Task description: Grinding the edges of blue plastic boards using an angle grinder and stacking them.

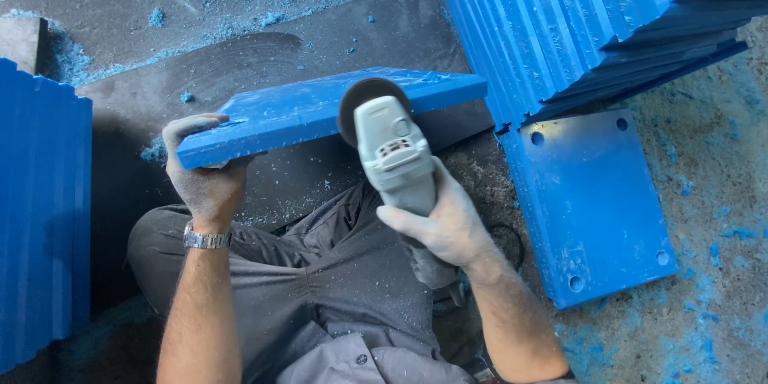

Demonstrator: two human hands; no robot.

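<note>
Blue flat plastic board (pixel 320 112) is sitting tilted over the person's lap, above the dusty floor | left hand (pixel 204 176) is gripping its left end, fingers curled around the edge | right hand (pixel 444 220) is wrapping tight around a grey angle grinder (pixel 392 156), whose dark round disc (pixel 364 104) is touching the board's near edge | blue boards with holes (pixel 592 208) are lying nearby on the right.

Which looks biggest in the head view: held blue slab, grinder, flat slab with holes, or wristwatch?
1. Flat slab and held slab: alike; nearness and tilt leave it unsure.
2. Grinder.
3. Wristwatch.
</note>
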